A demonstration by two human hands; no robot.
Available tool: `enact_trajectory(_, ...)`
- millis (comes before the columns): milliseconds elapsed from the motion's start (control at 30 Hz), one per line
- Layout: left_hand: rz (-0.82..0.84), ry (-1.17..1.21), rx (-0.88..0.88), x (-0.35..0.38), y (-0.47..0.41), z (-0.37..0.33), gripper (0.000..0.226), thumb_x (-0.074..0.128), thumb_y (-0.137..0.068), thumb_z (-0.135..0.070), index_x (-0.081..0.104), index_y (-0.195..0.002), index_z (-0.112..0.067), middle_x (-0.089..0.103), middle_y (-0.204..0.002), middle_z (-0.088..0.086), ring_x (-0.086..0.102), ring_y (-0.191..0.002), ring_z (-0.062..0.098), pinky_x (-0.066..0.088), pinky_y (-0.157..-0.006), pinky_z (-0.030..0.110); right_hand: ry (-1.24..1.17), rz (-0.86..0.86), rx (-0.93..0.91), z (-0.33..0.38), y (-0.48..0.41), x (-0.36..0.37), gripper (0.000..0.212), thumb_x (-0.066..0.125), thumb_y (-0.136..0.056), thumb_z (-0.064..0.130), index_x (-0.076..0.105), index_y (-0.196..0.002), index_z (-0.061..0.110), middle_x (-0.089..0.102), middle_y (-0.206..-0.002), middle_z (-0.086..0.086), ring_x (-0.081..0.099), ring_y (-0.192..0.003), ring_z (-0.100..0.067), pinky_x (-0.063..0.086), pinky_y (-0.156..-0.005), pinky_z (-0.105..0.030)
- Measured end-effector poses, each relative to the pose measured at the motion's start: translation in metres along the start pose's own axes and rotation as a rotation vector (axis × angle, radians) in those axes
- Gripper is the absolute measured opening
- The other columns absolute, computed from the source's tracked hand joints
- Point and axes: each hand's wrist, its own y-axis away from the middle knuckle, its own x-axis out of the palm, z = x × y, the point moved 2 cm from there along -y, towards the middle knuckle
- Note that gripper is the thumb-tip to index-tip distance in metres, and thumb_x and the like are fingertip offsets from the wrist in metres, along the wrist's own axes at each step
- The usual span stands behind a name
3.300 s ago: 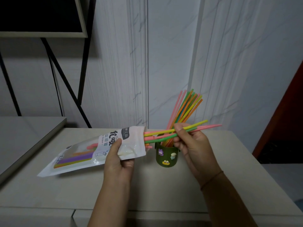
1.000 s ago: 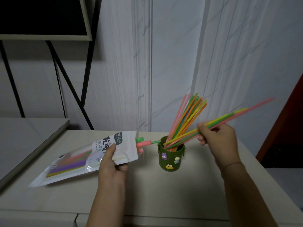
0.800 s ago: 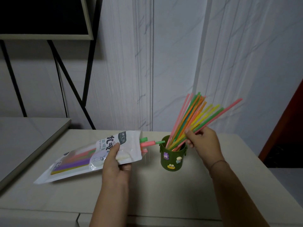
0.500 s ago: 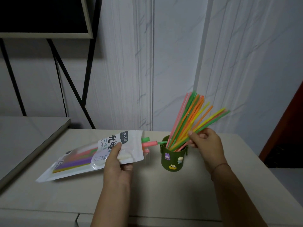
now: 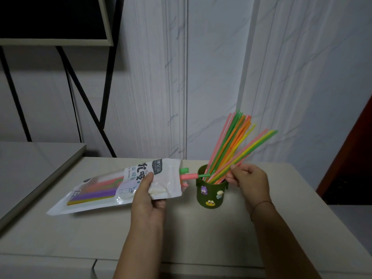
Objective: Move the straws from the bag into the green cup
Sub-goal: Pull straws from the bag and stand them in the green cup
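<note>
The right hand (image 5: 249, 182) has now lowered its few straws (image 5: 251, 147) into the green cup (image 5: 211, 195), fingers still pinching them. The left hand (image 5: 150, 195) grips the bag (image 5: 112, 188), where more straws remain to move.

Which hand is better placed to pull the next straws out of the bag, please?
Probably the right hand: it is beside the green cup, facing the bag mouth, while the left hand grips the bag.

Bag (image 5: 128, 186): big Chinese chars, only partly legible, plus Latin "Straw"; nothing else readable.
</note>
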Motion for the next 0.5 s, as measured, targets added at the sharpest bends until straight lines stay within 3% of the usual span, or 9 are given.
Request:
enact_trajectory(67,0.029,-0.024,0.003,0.001,0.001,-0.001,0.026,0.065,-0.085,-0.002,0.062,-0.105,-0.018,0.074,-0.108,0.008,0.069,-0.104,0.028,0.047,-0.088,0.067,0.105,0.019,0.046,0.0,0.008,-0.004,0.018,0.061,-0.088,0.012,0.061,-0.089,-0.006,0.061,-0.061,-0.01,0.057,-0.05,-0.015,0.051,-0.052,-0.021)
enact_trajectory(167,0.069,-0.053,0.007,0.001,0.002,-0.001,0.025,0.065,-0.085,-0.003,0.062,-0.105,-0.02,0.077,-0.092,0.003,0.074,-0.083,0.023,0.053,-0.053,0.065,0.154,0.125,0.139,0.004,0.024,-0.006,0.025,0.058,-0.091,0.018,0.058,-0.073,0.001,0.056,-0.054,-0.011,0.05,-0.037,-0.01,0.044,-0.039,-0.017)
enact_trajectory(233,0.078,-0.083,0.037,0.003,0.005,0.0,0.03,0.067,-0.084,-0.005,0.062,-0.109,-0.02,0.077,-0.096,0.003,0.074,-0.086,0.023,0.054,-0.059,0.065,0.104,0.212,0.196,0.011,0.036,-0.001,0.028,0.053,-0.093,0.021,0.057,-0.073,0.003,0.055,-0.057,-0.011,0.05,-0.035,-0.008,0.041,-0.036,-0.016)
enact_trajectory(333,0.067,-0.138,0.1,0.007,0.01,0.002,0.033,0.072,-0.079,-0.006,0.066,-0.108,-0.02,0.074,-0.109,0.005,0.071,-0.098,0.022,0.053,-0.088,0.054,-0.108,0.347,0.313,0.019,0.052,0.017,0.03,0.046,-0.096,0.03,0.056,-0.087,0.003,0.054,-0.064,-0.013,0.05,-0.035,-0.009,0.036,-0.035,-0.015)
enact_trajectory(433,0.135,-0.221,0.167,0.013,0.017,0.004,0.026,0.075,-0.075,-0.008,0.071,-0.098,-0.019,0.075,-0.106,0.004,0.073,-0.091,0.016,0.06,-0.071,0.03,-0.237,0.41,0.361,0.021,0.062,0.035,0.042,0.041,-0.096,0.038,0.056,-0.104,-0.001,0.055,-0.069,-0.014,0.047,-0.04,-0.012,0.035,-0.038,-0.018)
enact_trajectory(500,0.158,-0.282,0.224,0.015,0.02,0.006,0.03,0.076,-0.072,-0.01,0.072,-0.101,-0.017,0.076,-0.102,0.001,0.073,-0.089,0.014,0.059,-0.067,0.025,-0.293,0.408,0.324,0.022,0.064,0.042,0.037,0.042,-0.097,0.034,0.057,-0.1,0.001,0.053,-0.063,-0.01,0.044,-0.04,-0.011,0.032,-0.037,-0.017)
